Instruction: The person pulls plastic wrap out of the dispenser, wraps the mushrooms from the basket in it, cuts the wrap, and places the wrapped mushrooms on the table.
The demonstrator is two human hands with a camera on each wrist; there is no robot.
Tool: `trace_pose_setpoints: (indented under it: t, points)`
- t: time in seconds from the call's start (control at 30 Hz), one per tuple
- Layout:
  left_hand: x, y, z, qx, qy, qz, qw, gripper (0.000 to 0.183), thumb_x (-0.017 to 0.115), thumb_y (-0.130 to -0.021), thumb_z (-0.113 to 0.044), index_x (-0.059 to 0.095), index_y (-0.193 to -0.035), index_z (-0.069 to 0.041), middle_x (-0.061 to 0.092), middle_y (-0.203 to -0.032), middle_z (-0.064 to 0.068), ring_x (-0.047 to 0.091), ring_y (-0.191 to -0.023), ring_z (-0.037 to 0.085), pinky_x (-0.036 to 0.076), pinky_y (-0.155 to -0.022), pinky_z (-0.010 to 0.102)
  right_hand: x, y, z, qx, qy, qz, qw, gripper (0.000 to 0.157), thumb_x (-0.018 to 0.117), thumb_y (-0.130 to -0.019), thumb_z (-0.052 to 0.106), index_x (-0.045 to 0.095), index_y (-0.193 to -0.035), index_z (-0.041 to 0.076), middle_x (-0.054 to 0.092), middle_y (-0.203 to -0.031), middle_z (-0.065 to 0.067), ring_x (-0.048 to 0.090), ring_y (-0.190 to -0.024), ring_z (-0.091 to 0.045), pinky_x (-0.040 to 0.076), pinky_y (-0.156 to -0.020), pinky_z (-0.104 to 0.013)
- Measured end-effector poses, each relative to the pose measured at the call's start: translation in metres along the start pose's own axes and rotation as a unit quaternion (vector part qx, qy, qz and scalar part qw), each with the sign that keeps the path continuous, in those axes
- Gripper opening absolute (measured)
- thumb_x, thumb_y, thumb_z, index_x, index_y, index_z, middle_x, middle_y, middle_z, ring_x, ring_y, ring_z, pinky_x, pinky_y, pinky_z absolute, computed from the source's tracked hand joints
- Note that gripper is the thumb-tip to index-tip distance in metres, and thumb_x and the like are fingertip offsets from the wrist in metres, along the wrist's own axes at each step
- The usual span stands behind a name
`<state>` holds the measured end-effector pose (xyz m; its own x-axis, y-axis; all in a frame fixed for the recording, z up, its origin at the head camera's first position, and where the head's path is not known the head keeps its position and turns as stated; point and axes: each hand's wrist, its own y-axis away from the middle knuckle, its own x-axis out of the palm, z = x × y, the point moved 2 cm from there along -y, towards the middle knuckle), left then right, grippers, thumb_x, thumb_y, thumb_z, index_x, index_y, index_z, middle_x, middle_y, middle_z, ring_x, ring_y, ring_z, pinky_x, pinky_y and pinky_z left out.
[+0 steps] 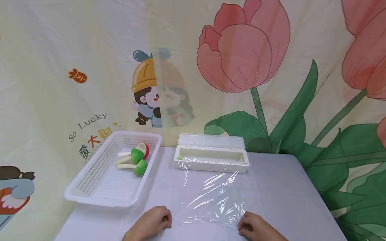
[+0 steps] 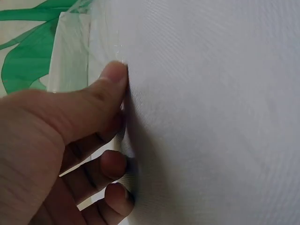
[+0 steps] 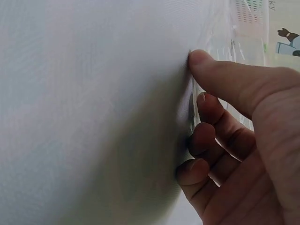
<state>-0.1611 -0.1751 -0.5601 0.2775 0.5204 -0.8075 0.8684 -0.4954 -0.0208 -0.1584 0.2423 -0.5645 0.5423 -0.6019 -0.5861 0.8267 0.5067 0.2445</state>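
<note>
The cling film sheet [image 1: 211, 197] lies flat on the table [image 1: 286, 194], pulled out from the white dispenser box [image 1: 211, 157] toward the person. The left hand [image 1: 150, 224] and right hand [image 1: 256, 227] each pinch a near corner of it, fingers curled, approx. level with each other. Step in hand looks like pulling out the film; the next move probably needs even tension on both corners, w/ the basket [image 1: 99, 190] of toy vegetables left of the box.

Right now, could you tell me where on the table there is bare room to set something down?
Free: the table right of the cling film and the white dispenser box; also the near half of the white basket. Crowded: the middle, where the left hand and right hand pinch the film, and the basket's far end with toy vegetables.
</note>
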Motion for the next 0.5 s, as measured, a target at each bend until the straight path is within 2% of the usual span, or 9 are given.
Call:
trace_pose_setpoints:
  t: [0.1,0.27,0.4,0.5]
  points:
    - [0.0015,-0.0008,-0.0001,0.006,-0.010,-0.002,0.9999,0.016,0.081,-0.083,-0.022,0.068,-0.076,-0.027,0.056,-0.076,-0.023,0.048,-0.071,-0.007,0.047,-0.066,0.020,-0.0006,0.0006,0.0000,-0.006,0.003,0.006,1.000,0.008,0.075,-0.092,0.015,0.074,-0.085,0.017,0.059,-0.087,0.007,0.053,-0.075,-0.001,0.051,-0.066,-0.023]
    - [0.0022,0.0013,-0.0003,0.022,-0.056,-0.020,0.9980,0.016,0.079,-0.084,-0.024,0.065,-0.077,-0.028,0.054,-0.078,-0.024,0.047,-0.072,-0.007,0.047,-0.067,0.020,-0.0016,0.0037,-0.0029,-0.005,0.015,0.013,1.000,0.013,0.073,-0.093,0.013,0.069,-0.080,0.017,0.056,-0.083,0.008,0.051,-0.073,0.000,0.047,-0.065,-0.023]
    - [0.0022,0.0027,-0.0002,0.023,-0.066,-0.021,0.9974,0.017,0.077,-0.088,-0.028,0.063,-0.078,-0.028,0.052,-0.079,-0.024,0.047,-0.073,-0.007,0.047,-0.068,0.020,-0.0021,0.0067,-0.0042,0.003,0.014,0.005,1.000,0.010,0.076,-0.091,0.017,0.068,-0.087,0.017,0.056,-0.084,0.005,0.051,-0.074,-0.001,0.047,-0.064,-0.023]
    - [0.0017,0.0027,-0.0011,0.014,-0.056,-0.011,0.9983,0.017,0.077,-0.089,-0.029,0.063,-0.078,-0.028,0.052,-0.079,-0.023,0.047,-0.073,-0.006,0.046,-0.068,0.020,-0.0017,0.0074,-0.0030,0.000,0.019,-0.003,1.000,0.014,0.081,-0.088,0.024,0.069,-0.092,0.019,0.056,-0.088,0.006,0.050,-0.076,-0.001,0.048,-0.065,-0.023]
